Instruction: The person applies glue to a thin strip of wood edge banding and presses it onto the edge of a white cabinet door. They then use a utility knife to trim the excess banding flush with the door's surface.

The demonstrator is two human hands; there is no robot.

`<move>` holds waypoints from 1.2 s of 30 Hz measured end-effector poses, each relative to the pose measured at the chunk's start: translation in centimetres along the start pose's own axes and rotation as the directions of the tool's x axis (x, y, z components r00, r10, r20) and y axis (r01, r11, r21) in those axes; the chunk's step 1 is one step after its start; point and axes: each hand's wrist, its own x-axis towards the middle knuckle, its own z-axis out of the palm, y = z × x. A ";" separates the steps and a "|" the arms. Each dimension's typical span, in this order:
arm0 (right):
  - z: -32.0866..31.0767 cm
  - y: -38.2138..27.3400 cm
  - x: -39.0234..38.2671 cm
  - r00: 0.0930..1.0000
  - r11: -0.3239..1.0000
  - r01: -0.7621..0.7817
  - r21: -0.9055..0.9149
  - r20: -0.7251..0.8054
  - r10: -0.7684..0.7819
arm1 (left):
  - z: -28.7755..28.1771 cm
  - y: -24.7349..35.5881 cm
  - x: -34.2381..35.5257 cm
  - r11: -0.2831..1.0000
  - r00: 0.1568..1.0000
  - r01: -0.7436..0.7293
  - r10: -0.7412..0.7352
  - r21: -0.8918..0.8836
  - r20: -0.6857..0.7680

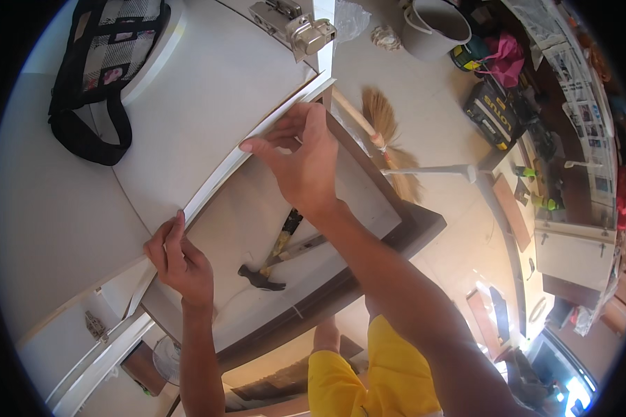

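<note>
A long, thin white edging strip [219, 174] runs along the edge of a large white panel [167, 125]. My right hand [306, 163] pinches it farther up, thumb on the edge and fingers curled. Closer to me, my left hand [182, 263] has thumb and fingers closed on the same strip near its lower end. Below the strip is a shallow brown-framed drawer or tray [424, 226]. A claw hammer [261, 279] with a worn yellow and black handle lies inside it, across a flat bar [302, 247].
A metal hinge [302, 33] sits at the panel's far end. A checked bag [115, 59] with a black strap lies on the panel. On the floor are a broom [380, 118], a grey bucket [435, 31] and a black tool case [494, 115]. Shelving [584, 125] lines the right.
</note>
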 end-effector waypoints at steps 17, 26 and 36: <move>-1.1 -0.4 1.6 0.999 0.999 0.011 -0.052 0.052 -0.008 | 0.5 -0.3 -0.4 0.994 0.999 0.021 -0.024 -0.108 -0.025; -1.9 0.1 2.2 0.985 0.997 0.048 -0.057 0.169 -0.038 | -0.6 1.7 0.7 0.998 0.996 0.066 -0.065 -0.015 0.056; -1.5 -1.3 1.4 0.977 0.984 0.078 -0.157 0.209 -0.044 | -0.7 3.0 0.7 0.979 0.979 0.201 -0.202 0.022 0.036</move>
